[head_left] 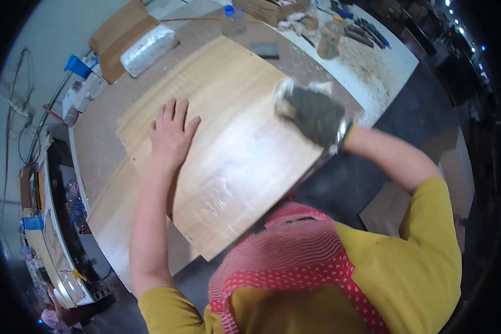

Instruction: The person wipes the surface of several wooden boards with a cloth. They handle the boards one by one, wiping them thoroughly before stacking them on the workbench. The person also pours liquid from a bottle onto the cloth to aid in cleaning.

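Behind the left hand [171, 135], a silver-wrapped package [148, 49] lies.

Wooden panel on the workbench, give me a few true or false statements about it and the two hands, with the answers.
1. The left hand lies flat with fingers spread on the wooden panel. True.
2. The right hand is bare. False: it wears a dark work glove.
3. The right hand is at the panel's far right edge. True.
4. The panel lies wholly on the workbench. False: its near corner juts out past the bench edge.
5. A clear plastic bottle with a blue cap stands on the panel. False: it stands on the bench beyond the panel.
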Demonstrator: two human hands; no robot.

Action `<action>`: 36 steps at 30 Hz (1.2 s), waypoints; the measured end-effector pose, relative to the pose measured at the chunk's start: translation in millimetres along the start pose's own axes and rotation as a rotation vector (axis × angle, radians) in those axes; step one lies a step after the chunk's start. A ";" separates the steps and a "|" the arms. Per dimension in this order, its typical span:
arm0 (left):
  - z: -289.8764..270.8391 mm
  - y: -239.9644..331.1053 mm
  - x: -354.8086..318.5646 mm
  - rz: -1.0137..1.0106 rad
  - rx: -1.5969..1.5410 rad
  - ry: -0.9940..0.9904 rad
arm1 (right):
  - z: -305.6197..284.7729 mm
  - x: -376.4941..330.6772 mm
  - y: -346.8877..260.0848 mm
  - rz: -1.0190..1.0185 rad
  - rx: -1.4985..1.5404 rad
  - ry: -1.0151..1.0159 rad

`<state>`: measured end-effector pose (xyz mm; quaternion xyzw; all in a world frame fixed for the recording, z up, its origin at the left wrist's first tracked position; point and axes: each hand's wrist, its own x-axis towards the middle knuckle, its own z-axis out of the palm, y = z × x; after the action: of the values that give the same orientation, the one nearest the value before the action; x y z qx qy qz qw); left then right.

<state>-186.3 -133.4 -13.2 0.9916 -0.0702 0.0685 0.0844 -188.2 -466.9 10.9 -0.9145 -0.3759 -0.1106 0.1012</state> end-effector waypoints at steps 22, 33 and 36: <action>0.5 -2.4 -3.2 -0.035 -0.002 0.082 | 77.7 264.2 62.9 0.059 0.063 0.019; -19.1 20.6 -92.6 0.236 -0.132 -0.015 | 107.1 296.7 -34.5 -0.051 0.229 0.113; -23.2 20.1 -98.7 0.249 -0.184 -0.037 | 116.6 285.1 -147.7 -0.149 0.422 -0.011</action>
<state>-289.0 -136.4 -2.0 0.9643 -0.2004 0.0534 0.1646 -80.7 -143.0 -6.0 -0.8432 -0.4579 -0.0315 0.2799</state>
